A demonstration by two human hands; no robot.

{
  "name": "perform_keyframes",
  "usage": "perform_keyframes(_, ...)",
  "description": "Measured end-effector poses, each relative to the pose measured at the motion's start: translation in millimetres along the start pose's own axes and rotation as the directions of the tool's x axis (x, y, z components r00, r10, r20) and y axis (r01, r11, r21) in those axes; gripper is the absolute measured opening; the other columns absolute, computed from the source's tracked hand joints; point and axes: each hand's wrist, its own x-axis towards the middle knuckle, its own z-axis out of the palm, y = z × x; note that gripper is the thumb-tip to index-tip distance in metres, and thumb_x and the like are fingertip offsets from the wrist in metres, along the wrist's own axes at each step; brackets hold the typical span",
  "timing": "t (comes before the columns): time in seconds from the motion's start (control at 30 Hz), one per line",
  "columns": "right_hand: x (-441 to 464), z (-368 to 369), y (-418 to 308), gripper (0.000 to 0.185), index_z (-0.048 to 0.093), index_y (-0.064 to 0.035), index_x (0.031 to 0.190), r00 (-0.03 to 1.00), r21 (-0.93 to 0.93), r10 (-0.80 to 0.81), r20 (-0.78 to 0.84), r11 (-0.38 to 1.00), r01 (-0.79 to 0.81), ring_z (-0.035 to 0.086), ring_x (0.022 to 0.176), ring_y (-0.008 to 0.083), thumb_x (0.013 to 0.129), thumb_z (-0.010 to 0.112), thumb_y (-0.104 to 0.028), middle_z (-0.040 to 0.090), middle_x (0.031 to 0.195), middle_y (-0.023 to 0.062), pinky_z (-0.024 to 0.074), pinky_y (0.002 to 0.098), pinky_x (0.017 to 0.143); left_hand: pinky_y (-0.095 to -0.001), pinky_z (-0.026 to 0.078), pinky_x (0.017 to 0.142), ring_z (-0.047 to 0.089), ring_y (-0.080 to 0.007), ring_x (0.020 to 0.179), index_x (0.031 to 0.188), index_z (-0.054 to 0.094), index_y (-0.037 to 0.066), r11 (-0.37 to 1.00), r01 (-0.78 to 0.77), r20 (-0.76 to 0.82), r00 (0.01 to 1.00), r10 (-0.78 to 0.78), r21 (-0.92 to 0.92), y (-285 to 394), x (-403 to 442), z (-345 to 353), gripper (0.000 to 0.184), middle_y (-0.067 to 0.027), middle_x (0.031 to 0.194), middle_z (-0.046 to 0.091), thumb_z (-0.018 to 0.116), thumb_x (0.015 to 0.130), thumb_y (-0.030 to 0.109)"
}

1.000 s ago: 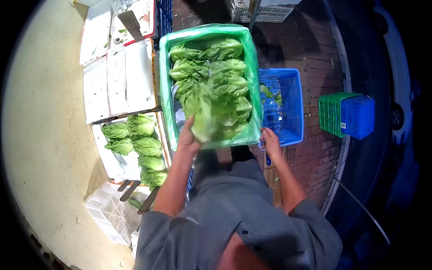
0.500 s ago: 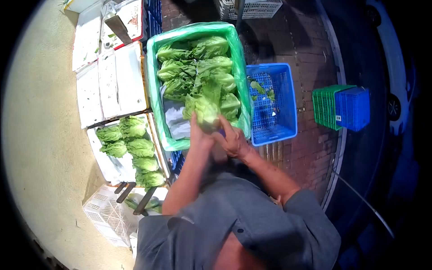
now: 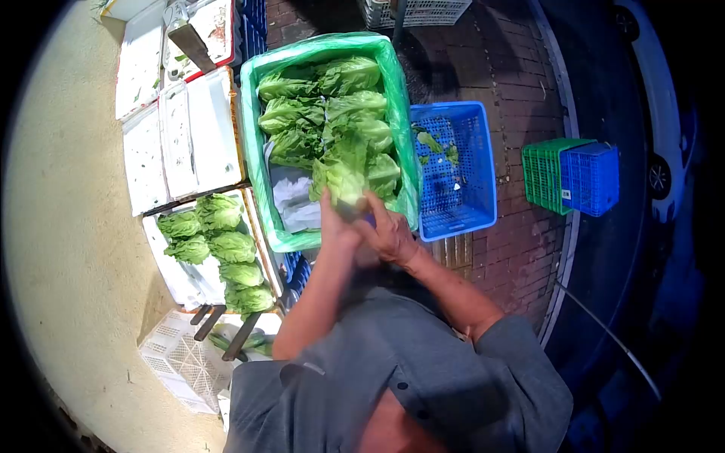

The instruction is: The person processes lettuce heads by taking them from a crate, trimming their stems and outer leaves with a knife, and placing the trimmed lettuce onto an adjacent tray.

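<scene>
A head of romaine lettuce (image 3: pixel 341 175) is held over the near end of a crate lined with green plastic (image 3: pixel 251 158), its leaves pointing away from me. My left hand (image 3: pixel 336 221) is closed round its pale base from the left. My right hand (image 3: pixel 391 235) is at the base from the right, index finger stretched along the lettuce and the other fingers curled. A small purple-blue patch (image 3: pixel 370 221) shows at those curled fingers; what it belongs to is hidden. Several more lettuce heads (image 3: pixel 351 75) lie in rows in the crate, beside a whitish sheet (image 3: pixel 294 198) at its near left.
Right of the crate stands a blue basket (image 3: pixel 457 226) with leaf scraps. On the left, a white foam box (image 3: pixel 170 266) bears several lettuces, near other foam boxes (image 3: pixel 211 136) and a white basket (image 3: pixel 181 355). Green (image 3: pixel 540 177) and blue crates (image 3: pixel 593 181) stand by the kerb.
The whole view has shifted slightly, with the crates sitting a little higher and further left. Both hands stay at the lettuce base with almost the same grip.
</scene>
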Motion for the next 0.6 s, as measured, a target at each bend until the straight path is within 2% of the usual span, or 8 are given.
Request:
perform_keyframes(0.1,-0.1,1.0,2.0,0.061,0.042,0.001,0.137,1.0,0.021,0.004,0.008,1.0,-0.004,0.066,0.087,0.043,0.086,0.068,-0.02,0.066,0.103,0.0245,0.0525,0.0466,0.074,-0.0457,0.051,0.096,0.061,-0.0302,0.11,0.129,0.057,0.008,1.0,0.008,0.046,0.999,-0.008,-0.003,1.5,13.9,-15.0,0.057,-0.0128,0.125,0.062,0.047,0.097,0.055)
perform_keyframes(0.2,0.6,1.2,0.0,0.06,0.042,0.0014,0.137,1.0,0.045,-0.002,-0.005,0.999,0.002,0.065,0.089,0.0433,0.086,0.067,-0.02,0.065,0.103,0.0256,0.052,0.0472,0.076,-0.0458,0.051,0.096,0.061,-0.0306,0.11,0.13,0.056,0.009,1.0,-0.003,0.058,0.998,0.002,0.011,0.3,16.8,-19.6,0.058,-0.013,0.125,0.062,0.047,0.096,0.055)
perform_keyframes(0.3,-0.5,0.7,-2.7,0.059,0.041,0.0009,0.137,0.999,0.063,0.052,0.016,0.997,-0.053,0.065,0.091,0.0439,0.087,0.066,-0.02,0.065,0.104,0.0262,0.0515,0.0477,0.078,-0.0456,0.051,0.095,0.061,-0.0309,0.108,0.129,0.057,0.009,1.0,0.004,0.078,0.997,-0.003,-0.009,0.8,16.6,-18.0,0.058,-0.0133,0.124,0.063,0.049,0.096,0.056)
perform_keyframes(0.4,1.1,-5.6,-6.3,0.058,0.041,-0.0005,0.138,0.988,0.098,0.134,0.076,0.985,-0.141,0.064,0.092,0.0444,0.089,0.064,-0.02,0.065,0.105,0.0262,0.0511,0.0477,0.078,-0.0447,0.049,0.09,0.06,-0.0274,0.099,0.122,0.057,0.008,1.0,0.024,0.06,0.998,-0.023,-0.002,0.9,7.4,-8.6,0.054,-0.0114,0.111,0.063,0.043,0.098,0.055)
perform_keyframes(0.5,3.4,-10.4,-7.2,0.056,0.041,-0.0044,0.139,0.983,0.116,0.148,0.11,0.98,-0.161,0.064,0.093,0.0446,0.09,0.062,-0.02,0.065,0.107,0.0263,0.051,0.0475,0.079,-0.0454,0.051,0.094,0.062,-0.0296,0.104,0.125,0.058,0.009,0.999,0.036,0.126,0.991,-0.031,-0.039,2.0,13.7,-17.3,0.055,-0.0119,0.119,0.064,0.052,0.094,0.054)
perform_keyframes(0.6,3.2,-11.0,0.0,0.054,0.042,-0.0076,0.14,0.983,0.104,0.137,0.123,0.983,-0.15,0.064,0.097,0.0437,0.09,0.062,-0.02,0.065,0.108,0.0258,0.051,0.0461,0.08,-0.0451,0.051,0.094,0.063,-0.0289,0.103,0.124,0.058,0.01,0.997,0.05,0.116,0.992,-0.043,-0.06,2.0,6.7,-12.5,0.053,-0.0111,0.115,0.065,0.054,0.094,0.053)
